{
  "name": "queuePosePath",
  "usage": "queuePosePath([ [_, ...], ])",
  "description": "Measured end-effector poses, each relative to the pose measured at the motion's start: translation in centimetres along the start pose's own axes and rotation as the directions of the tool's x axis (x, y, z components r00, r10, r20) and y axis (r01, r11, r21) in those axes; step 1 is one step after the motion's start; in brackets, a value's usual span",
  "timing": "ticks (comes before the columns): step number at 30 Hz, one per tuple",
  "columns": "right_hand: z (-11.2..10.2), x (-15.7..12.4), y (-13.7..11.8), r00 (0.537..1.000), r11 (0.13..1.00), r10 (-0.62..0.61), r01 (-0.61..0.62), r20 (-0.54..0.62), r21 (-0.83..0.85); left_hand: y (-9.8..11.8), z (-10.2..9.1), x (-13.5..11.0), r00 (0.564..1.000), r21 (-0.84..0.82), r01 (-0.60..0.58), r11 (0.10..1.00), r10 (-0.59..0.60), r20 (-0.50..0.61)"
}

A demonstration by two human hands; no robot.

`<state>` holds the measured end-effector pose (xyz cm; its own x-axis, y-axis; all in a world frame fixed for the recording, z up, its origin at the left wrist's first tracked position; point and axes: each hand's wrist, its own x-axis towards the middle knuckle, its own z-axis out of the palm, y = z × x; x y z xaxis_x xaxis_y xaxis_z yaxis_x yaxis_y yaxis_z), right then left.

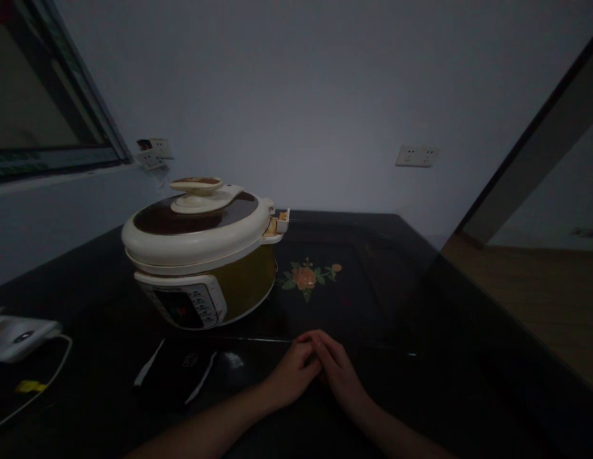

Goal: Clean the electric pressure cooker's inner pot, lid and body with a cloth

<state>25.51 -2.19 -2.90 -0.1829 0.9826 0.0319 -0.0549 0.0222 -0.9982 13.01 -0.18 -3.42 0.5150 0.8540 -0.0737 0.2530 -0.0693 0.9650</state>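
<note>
My left hand (292, 375) and my right hand (338, 373) rest together on the dark glossy table (396, 306), near its front middle. They touch at the fingertips. The left hand's fingers are curled in, with nothing visible inside them. The right hand lies flat, fingers stretched against the left hand. Behind them to the left stands a cream and olive electric pressure cooker (203, 252), lid on, control panel facing me. A flat black object with white edges (175, 376) lies just left of my left forearm.
A white device (16, 335) with a white cable (57, 370) sits at the table's left edge. A flower motif (306, 277) decorates the tabletop. Wall sockets (416, 155) hang behind. The table's right edge drops to a wooden floor (540, 299).
</note>
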Motion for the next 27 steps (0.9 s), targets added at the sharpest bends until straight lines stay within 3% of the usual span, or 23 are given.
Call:
queuePosePath([
  [10, 0.0, 0.5, 0.2, 0.999, 0.999, -0.039, 0.039, -0.013, -0.008, 0.4, 0.1, 0.0, 0.999, 0.095, -0.022, 0.995, 0.018, 0.036],
  [14, -0.3, 0.9, 0.0, 0.999, 1.000, -0.024, 0.024, -0.035, 0.005, 3.2, -0.8, -0.8, 0.982, 0.169, -0.075, 0.983, 0.043, 0.184],
  [17, -0.9, 1.5, -0.6, 0.999, 0.997, 0.024, -0.022, -0.034, 0.075, 7.9, -3.3, -3.0, 0.936, 0.262, -0.210, 0.942, 0.116, 0.332],
  [18, -1.1, 1.7, -1.0, 0.999, 0.995, 0.038, -0.035, -0.029, 0.096, 9.7, -4.6, -4.1, 0.932, 0.294, -0.253, 0.921, 0.151, 0.328],
  [20, -1.5, 2.5, -2.3, 0.999, 0.993, 0.045, -0.042, -0.019, 0.114, 12.7, -7.9, -6.4, 0.949, 0.321, -0.291, 0.901, 0.227, 0.220],
  [22, -1.5, 3.8, -3.8, 1.000, 0.993, -0.001, 0.004, -0.028, 0.116, 14.6, -11.9, -8.5, 0.936, 0.322, -0.330, 0.887, 0.353, -0.014],
  [23, -1.4, 4.7, -4.6, 0.999, 0.992, -0.033, 0.038, -0.040, 0.124, 15.0, -14.1, -9.1, 0.876, 0.316, -0.373, 0.873, 0.443, -0.190],
  [24, -1.1, 5.7, -5.4, 0.996, 0.988, -0.064, 0.071, -0.055, 0.141, 15.2, -16.4, -9.5, 0.771, 0.323, -0.399, 0.858, 0.505, -0.388],
  [26, -0.1, 8.2, -6.8, 0.989, 0.971, -0.099, 0.119, -0.106, 0.205, 14.7, -21.2, -9.4, 0.455, 0.380, -0.439, 0.814, 0.566, -0.687],
  [27, 0.6, 9.5, -7.3, 0.986, 0.962, -0.103, 0.132, -0.133, 0.239, 14.2, -23.5, -9.0, 0.325, 0.382, -0.448, 0.808, 0.546, -0.772],
])
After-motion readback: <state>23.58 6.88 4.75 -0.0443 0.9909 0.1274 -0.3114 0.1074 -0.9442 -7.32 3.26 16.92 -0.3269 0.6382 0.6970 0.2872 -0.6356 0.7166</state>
